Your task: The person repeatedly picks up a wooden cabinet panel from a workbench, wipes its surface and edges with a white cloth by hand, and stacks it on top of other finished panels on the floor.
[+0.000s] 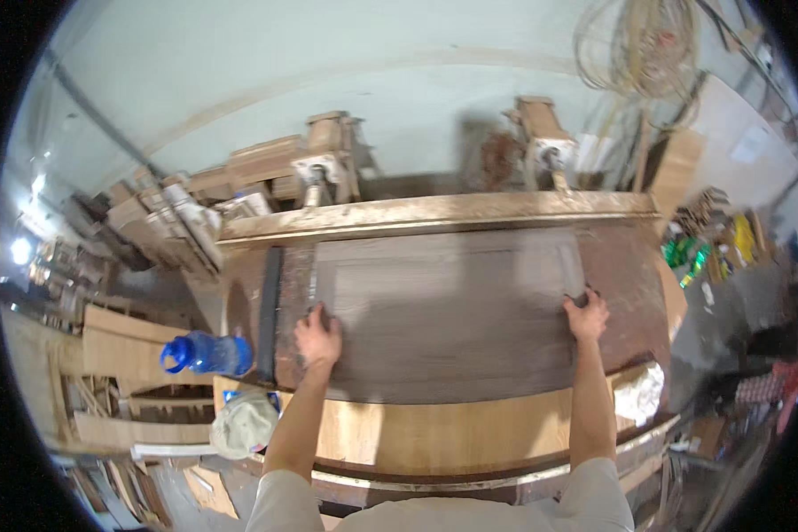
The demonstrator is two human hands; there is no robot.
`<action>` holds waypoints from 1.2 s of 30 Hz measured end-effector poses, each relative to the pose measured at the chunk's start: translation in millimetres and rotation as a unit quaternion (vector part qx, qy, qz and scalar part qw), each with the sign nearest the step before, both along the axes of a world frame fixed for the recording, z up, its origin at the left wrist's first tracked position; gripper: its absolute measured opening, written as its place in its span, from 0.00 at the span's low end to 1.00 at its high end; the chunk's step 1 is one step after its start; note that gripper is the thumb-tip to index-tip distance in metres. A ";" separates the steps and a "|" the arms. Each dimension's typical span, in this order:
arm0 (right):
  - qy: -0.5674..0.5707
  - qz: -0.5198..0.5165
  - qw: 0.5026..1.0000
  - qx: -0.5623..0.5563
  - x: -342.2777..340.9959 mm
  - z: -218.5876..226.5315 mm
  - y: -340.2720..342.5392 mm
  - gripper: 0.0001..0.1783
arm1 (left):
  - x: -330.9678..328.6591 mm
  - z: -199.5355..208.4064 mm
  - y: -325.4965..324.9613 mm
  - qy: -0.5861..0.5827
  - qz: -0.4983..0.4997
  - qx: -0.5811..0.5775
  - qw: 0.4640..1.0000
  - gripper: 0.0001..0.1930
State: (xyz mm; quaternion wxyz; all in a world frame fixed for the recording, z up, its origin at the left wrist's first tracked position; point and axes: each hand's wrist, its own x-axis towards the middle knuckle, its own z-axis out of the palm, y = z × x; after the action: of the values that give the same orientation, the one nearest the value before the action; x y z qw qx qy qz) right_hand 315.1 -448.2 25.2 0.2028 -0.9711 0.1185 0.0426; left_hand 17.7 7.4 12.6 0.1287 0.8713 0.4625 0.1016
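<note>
A grey-brown framed wooden panel point(443, 319), like a cabinet door, lies flat on the dark brown workbench point(625, 266). My left hand point(317, 337) grips its left edge. On the opposite edge, my right hand point(587, 316) has its thumb toward the panel's face and its fingers along the side. The undersides of both grips are hidden. Behind the panel runs a long worn wooden clamp bar point(434, 213), close to its far edge. A dark narrow strip point(271, 310) lies on the bench left of my left hand.
Two screw clamps point(317, 173) stand behind the bar. A blue water bottle point(208, 353) and a pale cloth cap point(245, 424) sit at the left. A light wooden board point(443, 434) spans the near side, with a crumpled white cloth point(638, 393) at its right. Wood offcuts point(182, 217) are stacked beyond.
</note>
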 end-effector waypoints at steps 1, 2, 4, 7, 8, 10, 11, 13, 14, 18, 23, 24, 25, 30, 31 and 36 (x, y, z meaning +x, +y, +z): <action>0.003 -0.015 1.000 0.016 0.7 1.4 1.8 0.39 | 4.7 0.7 3.5 -0.006 0.009 -0.052 0.999 0.31; -0.002 0.003 1.000 0.030 -1.3 0.1 8.1 0.39 | 5.1 -8.6 11.5 0.017 0.049 -0.074 0.996 0.33; -0.050 -0.033 0.998 0.010 -3.2 -11.7 0.9 0.39 | 17.8 13.9 11.6 -0.014 0.094 -0.164 0.982 0.33; -0.046 -0.020 0.994 0.102 3.5 -18.5 -8.7 0.37 | 1.6 24.4 13.9 -0.137 0.091 -0.202 0.965 0.32; -0.056 -0.016 0.992 0.108 5.3 -17.4 -11.6 0.37 | -2.5 25.6 20.1 -0.148 0.091 -0.197 0.965 0.32; -0.157 0.016 0.960 0.230 -1.2 -12.1 -22.5 0.35 | -22.8 24.3 32.7 -0.279 0.097 -0.245 0.923 0.29; -0.206 0.025 0.936 0.283 -5.1 -10.9 -28.2 0.30 | -37.5 25.9 37.5 -0.339 0.103 -0.253 0.900 0.26; -0.224 0.011 0.901 0.372 -22.9 7.7 -49.0 0.28 | -65.0 59.5 31.4 -0.449 0.109 -0.341 0.818 0.15; -0.235 0.004 0.856 0.461 -36.5 21.5 -58.0 0.25 | -84.7 80.6 28.7 -0.472 0.120 -0.429 0.761 0.12; -0.257 -0.049 0.784 0.562 -111.6 52.3 -98.9 0.22 | -146.7 108.5 2.1 -0.469 0.118 -0.406 0.775 0.13; -0.238 -0.155 0.722 0.632 -237.4 84.8 -119.2 0.42 | -261.0 53.7 26.9 -0.275 -0.025 -0.522 0.807 0.23; -0.213 -0.114 0.660 0.711 -259.1 81.9 -120.7 0.44 | -295.3 14.9 50.0 -0.270 -0.128 -0.482 0.824 0.26; -0.266 -0.119 0.596 0.748 -283.3 78.0 -146.0 0.45 | -240.5 59.1 15.8 -0.213 -0.090 -0.578 0.782 0.26; -0.273 -0.277 0.410 0.825 -398.1 32.8 -189.7 0.44 | -273.6 -33.6 66.8 -0.181 -0.092 -0.920 0.334 0.27; -0.297 -0.272 0.378 0.833 -432.9 8.3 -208.0 0.45 | -245.4 -16.4 17.9 -0.178 -0.089 -0.794 0.575 0.27; -0.342 -0.328 0.324 0.819 -587.3 44.8 -224.1 0.46 | -212.5 74.6 -88.0 -0.109 0.015 -0.619 0.777 0.36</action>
State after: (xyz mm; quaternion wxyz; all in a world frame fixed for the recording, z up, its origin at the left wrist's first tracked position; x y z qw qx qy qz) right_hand -272.1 -672.3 70.1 0.9155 -0.1238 0.2522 -0.2879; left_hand -194.8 -80.6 87.2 0.6885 0.5798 0.4213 -0.1105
